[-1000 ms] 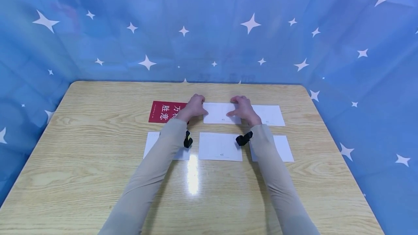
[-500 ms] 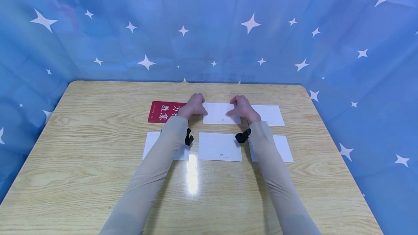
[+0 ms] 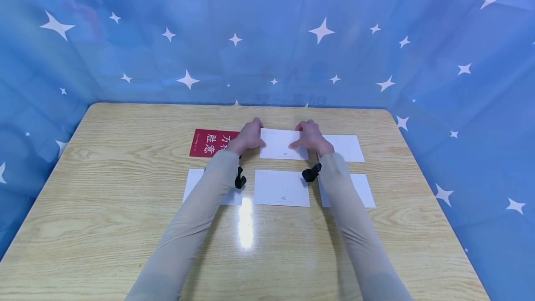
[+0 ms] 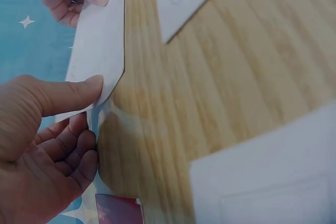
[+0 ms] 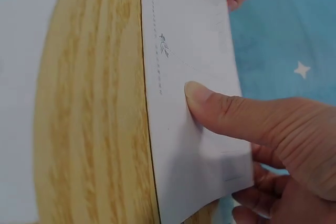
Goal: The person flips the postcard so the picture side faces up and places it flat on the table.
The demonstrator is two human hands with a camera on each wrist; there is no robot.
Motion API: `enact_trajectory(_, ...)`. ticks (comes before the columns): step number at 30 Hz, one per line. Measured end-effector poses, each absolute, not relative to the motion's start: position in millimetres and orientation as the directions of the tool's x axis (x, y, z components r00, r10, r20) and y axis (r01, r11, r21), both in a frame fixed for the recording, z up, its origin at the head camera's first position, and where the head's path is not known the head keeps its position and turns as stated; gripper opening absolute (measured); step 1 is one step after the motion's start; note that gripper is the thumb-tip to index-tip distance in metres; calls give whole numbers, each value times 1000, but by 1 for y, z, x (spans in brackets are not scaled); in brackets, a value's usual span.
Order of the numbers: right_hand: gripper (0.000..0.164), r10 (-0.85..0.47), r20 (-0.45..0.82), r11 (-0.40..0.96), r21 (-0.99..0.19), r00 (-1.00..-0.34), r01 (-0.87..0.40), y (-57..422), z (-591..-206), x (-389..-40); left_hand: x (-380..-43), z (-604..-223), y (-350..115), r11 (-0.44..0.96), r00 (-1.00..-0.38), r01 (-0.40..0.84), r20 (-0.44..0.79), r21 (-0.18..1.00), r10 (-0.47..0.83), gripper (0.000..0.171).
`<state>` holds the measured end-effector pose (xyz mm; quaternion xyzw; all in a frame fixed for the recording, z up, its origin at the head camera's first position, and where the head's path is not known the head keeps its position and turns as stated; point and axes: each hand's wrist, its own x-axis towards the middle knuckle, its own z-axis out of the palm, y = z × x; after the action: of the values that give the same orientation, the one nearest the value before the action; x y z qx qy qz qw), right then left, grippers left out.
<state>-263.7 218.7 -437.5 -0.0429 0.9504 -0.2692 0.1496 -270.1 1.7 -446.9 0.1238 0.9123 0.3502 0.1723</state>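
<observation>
Both hands hold a white card (image 3: 281, 143) in the middle of the back row, its far edge tipped a little off the table. My left hand (image 3: 250, 135) pinches the card's left end, the thumb on top and fingertips underneath in the left wrist view. At the other end my right hand (image 3: 310, 136) grips it; the right wrist view has the thumb (image 5: 231, 111) on the white face and fingers behind the far edge. Faint print and a small drawing mark this face. The underside is hidden.
Left of the held card lies a red card (image 3: 205, 143) with white characters, partly under the left wrist. Another white card (image 3: 346, 147) lies to the right. Three white cards, including the middle one (image 3: 282, 188), form the front row. A starry blue cloth (image 3: 267, 59) hangs behind the table.
The far edge of the middle back card has risen slightly from the table, and both hands' fingers have moved up with it. The other cards stay in place.
</observation>
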Motion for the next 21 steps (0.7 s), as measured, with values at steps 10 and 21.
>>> enact_trajectory(10,47,-131,-239,814,-580,-962,33,228,-432,-257,-265,-446,-11,608,-911,134,-144,782,386,21)
enact_trajectory(21,29,-188,-214,568,-820,-959,71,247,-431,-243,-266,-442,-25,490,-917,95,-116,867,382,15)
